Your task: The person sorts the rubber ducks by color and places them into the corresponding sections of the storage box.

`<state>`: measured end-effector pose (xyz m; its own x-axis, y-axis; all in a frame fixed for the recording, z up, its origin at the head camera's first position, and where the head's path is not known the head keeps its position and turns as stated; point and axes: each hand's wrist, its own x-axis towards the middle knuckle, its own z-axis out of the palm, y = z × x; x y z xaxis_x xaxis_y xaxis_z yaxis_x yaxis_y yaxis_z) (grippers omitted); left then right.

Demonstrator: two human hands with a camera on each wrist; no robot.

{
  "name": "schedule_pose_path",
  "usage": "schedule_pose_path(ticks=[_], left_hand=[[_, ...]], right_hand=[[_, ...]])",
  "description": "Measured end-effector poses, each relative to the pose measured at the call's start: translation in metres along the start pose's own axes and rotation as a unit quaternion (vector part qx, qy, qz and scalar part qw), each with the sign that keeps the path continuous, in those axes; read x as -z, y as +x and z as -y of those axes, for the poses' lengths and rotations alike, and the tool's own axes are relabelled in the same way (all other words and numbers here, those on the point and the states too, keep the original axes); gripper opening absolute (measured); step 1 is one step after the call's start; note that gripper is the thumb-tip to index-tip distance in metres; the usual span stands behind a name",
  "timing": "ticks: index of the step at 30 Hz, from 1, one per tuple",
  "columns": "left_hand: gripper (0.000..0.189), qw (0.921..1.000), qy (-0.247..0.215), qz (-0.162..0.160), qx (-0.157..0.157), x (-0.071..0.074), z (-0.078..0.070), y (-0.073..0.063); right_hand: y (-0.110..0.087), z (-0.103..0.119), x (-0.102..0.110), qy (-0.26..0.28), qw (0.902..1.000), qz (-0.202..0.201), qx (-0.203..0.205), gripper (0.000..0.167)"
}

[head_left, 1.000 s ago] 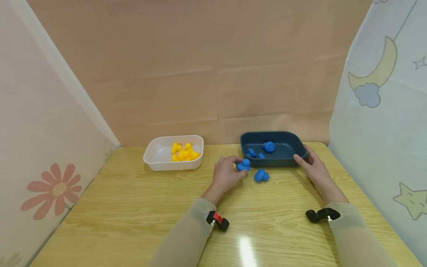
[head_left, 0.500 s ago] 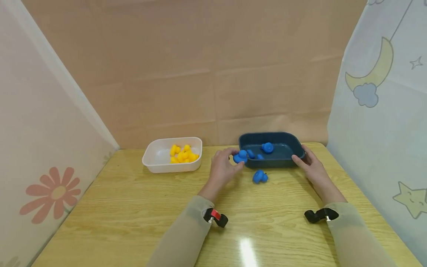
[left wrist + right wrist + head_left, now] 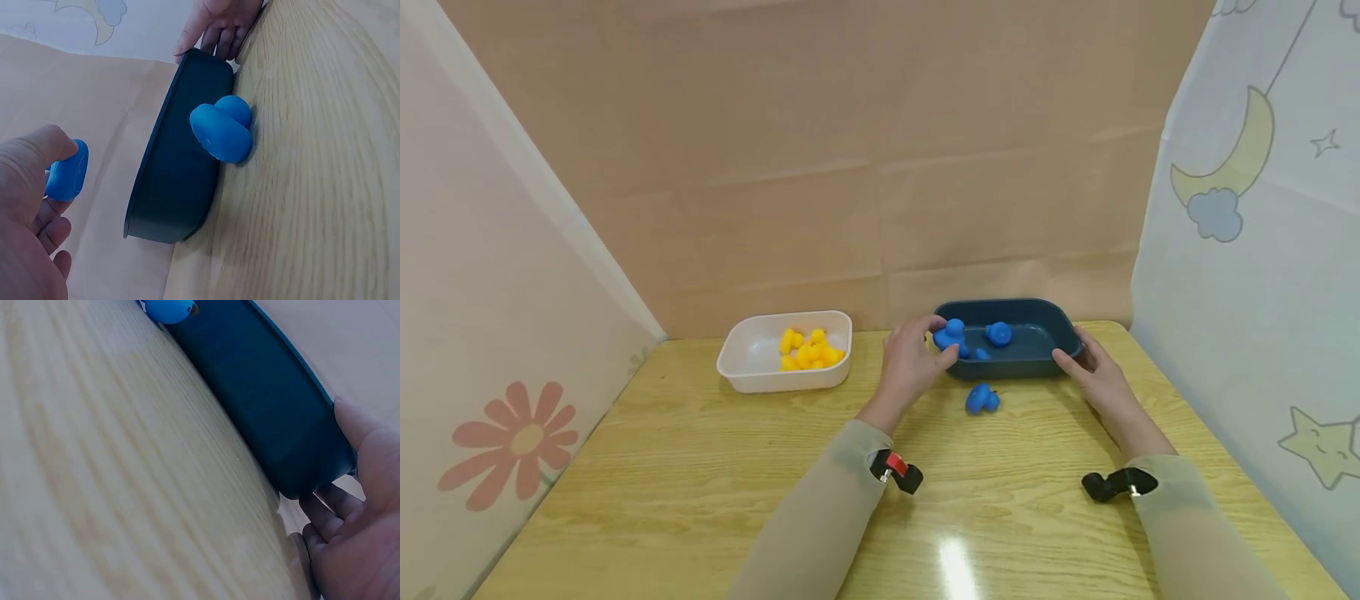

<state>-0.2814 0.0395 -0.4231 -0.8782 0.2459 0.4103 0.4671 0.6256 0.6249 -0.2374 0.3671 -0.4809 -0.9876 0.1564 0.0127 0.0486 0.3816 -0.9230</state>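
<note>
My left hand (image 3: pixel 910 362) pinches a blue toy duck (image 3: pixel 953 330) between thumb and fingers, over the left end of a dark blue bin (image 3: pixel 1015 368). The left wrist view shows this duck (image 3: pixel 69 172) held above the bin's rim. My right hand (image 3: pixel 1101 379) grips the bin's right end, thumb at the rim and fingers against the outer wall. Inside the bin lie a few blue ducks (image 3: pixel 999 334), partly hidden by the front wall. Another blue duck (image 3: pixel 981 399) lies tipped over on the table in front of the bin.
A white bin (image 3: pixel 786 382) with several yellow ducks (image 3: pixel 814 353) stands to the left on the wooden table (image 3: pixel 700 483). Brown paper (image 3: pixel 775 167) hangs behind the table, with printed cloth (image 3: pixel 1240 317) at both sides.
My left hand has lifted the blue duck from near the tabletop in front of the bin, up and over its left end. My right hand stays on the bin.
</note>
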Motion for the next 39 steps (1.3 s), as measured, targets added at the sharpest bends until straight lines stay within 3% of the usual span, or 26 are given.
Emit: schedule_pose_path(ticks=[10, 23, 33, 39], left_hand=[[0.045, 0.9998, 0.015, 0.004, 0.012, -0.011, -0.010, 0.011], [0.044, 0.9982, 0.055, 0.002, 0.025, -0.022, -0.009, 0.020], [0.055, 0.9980, 0.055, 0.012, 0.029, -0.025, -0.004, 0.022], [0.053, 0.9989, 0.038, 0.009, 0.027, -0.021, -0.005, 0.021]], right_hand=[[0.001, -0.002, -0.001, 0.004, 0.9999, 0.009, 0.006, 0.101], [0.003, -0.001, -0.004, 0.002, 0.9999, 0.010, 0.006, 0.102], [0.004, -0.001, -0.004, 0.001, 0.9999, 0.011, 0.008, 0.101], [0.003, 0.002, -0.004, -0.008, 0.9999, 0.010, 0.009, 0.100]])
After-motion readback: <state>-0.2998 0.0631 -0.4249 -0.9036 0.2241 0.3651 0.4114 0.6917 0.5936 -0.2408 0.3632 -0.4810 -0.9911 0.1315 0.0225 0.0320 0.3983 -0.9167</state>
